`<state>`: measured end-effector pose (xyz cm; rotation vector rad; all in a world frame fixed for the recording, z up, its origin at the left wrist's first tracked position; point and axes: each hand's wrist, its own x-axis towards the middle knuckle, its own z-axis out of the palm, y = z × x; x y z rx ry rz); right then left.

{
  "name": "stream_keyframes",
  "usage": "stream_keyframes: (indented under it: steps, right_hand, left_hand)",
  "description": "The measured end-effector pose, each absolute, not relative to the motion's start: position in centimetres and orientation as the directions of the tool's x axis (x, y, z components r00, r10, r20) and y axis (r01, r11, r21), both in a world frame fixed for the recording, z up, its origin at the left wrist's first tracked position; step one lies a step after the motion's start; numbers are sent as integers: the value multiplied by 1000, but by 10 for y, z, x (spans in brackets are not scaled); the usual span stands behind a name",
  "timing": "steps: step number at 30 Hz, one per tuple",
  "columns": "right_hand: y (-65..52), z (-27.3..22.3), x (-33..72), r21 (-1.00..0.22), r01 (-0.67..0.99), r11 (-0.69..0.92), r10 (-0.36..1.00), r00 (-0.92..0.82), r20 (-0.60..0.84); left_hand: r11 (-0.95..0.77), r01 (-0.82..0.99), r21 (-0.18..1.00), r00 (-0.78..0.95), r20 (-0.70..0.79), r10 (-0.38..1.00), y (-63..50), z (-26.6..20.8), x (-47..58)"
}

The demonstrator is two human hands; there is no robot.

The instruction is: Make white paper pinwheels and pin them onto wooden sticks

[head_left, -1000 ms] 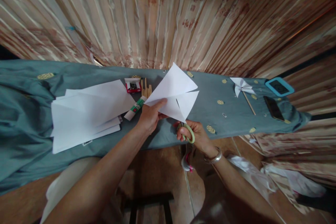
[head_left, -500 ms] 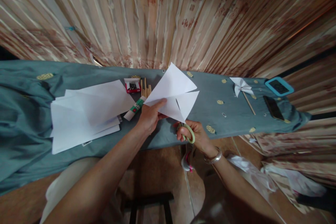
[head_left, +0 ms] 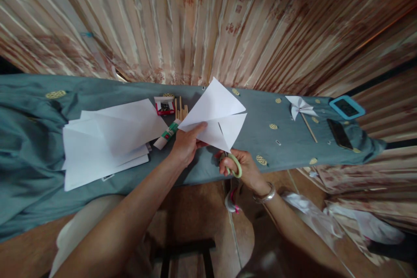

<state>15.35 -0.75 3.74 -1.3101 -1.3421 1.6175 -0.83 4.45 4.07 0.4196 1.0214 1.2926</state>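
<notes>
A white sheet of paper (head_left: 215,100) is pinched at its left corner by my left hand (head_left: 187,142), the thumb lying on top. One slit runs in from its right corner. My right hand (head_left: 239,166) grips a pair of scissors (head_left: 237,166) with pale green handles, fingers through the loops. The blades reach into the paper's near corner, partly hidden by it; a dark blade line shows inside the sheet. Left of my left hand lies a green and white glue stick (head_left: 167,134).
White sheets (head_left: 107,139) are stacked at left. A small red box (head_left: 164,106) of dark pieces stands beside short wooden sticks (head_left: 181,108). Farther right lie a paper pinwheel (head_left: 300,107) on a stick, a phone (head_left: 339,134) and a blue-framed device (head_left: 347,107). A patterned curtain (head_left: 202,26) hangs behind the table.
Almost nothing differs. The paper's edges have shifted very slightly, while both hands and the scissors keep their places.
</notes>
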Motion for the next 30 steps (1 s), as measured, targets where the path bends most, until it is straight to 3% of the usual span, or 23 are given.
stream_keyframes:
  steps: [13, 23, 26, 30]
  right_hand:
    - [-7, 37, 153, -954, 89, -287, 918, -260, -300]
    - [-10, 36, 180, -905, 158, -395, 751, -511, -417]
    - [-4, 37, 217, -905, 226, -361, 785, -449, -426]
    - [10, 36, 264, -878, 416, -238, 924, -181, -337]
  left_hand:
    - [282, -594, 753, -55, -388, 920, 43, 43, -8]
    - [229, -611, 758, -79, -346, 935, 54, 46, -24]
    - [206, -626, 752, -104, -342, 934, 57, 48, -29]
    - [204, -636, 744, -101, -342, 934, 57, 46, -30]
